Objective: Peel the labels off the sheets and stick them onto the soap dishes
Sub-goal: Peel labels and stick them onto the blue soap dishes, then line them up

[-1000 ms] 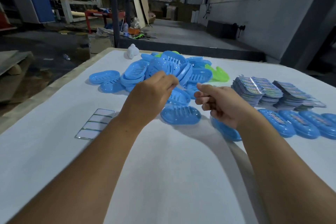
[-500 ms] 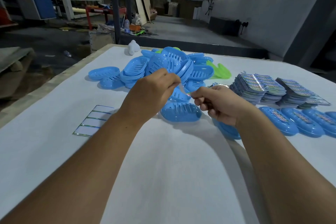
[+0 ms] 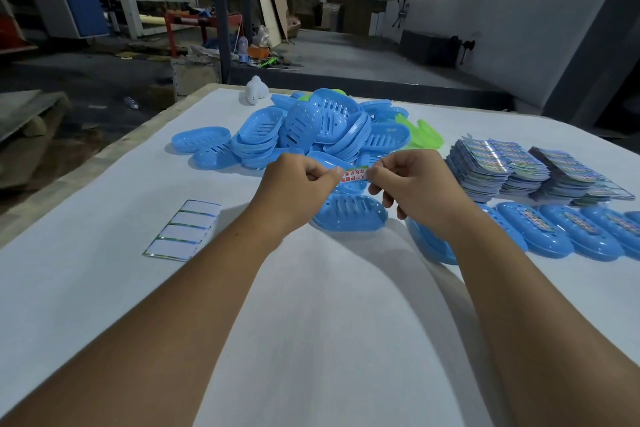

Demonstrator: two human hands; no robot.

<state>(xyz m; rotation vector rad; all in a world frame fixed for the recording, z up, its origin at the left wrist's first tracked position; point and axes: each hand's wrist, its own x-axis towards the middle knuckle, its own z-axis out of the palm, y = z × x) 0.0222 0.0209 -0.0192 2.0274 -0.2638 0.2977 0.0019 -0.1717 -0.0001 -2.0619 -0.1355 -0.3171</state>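
Both hands are raised just above the white-covered table [image 3: 311, 322], holding a narrow rectangular label with red and green printing [image 3: 354, 175] stretched between them. The left hand [image 3: 294, 189] has its fingers curled in, with the thumb and forefinger closed on the label's left end. The right hand [image 3: 420, 189] pinches the right end in the same manner, its other fingers folded under the palm. The label spans the small gap between the two sets of fingertips, roughly level, its printed face toward the camera.

Directly below and just behind the label lies an upturned blue oval plastic soap dish with slotted base [image 3: 350, 215], resting on the table and apart from the fingers. Beyond it rises a loose heap of blue slotted soap dishes [image 3: 311, 128], with a couple of green plastic dishes [image 3: 424, 137] at its far right edge. Right of the hands, stacks of printed label sheets [image 3: 498, 170] sit fanned on the cloth, and in front of them a row of blue soap dishes already bearing labels [image 3: 575, 232] runs toward the table's right side. Left of the left forearm lies a peeled white backing sheet with green lines [image 3: 183, 229], flat on the table. A small white object [image 3: 255, 91] stands near the far edge.
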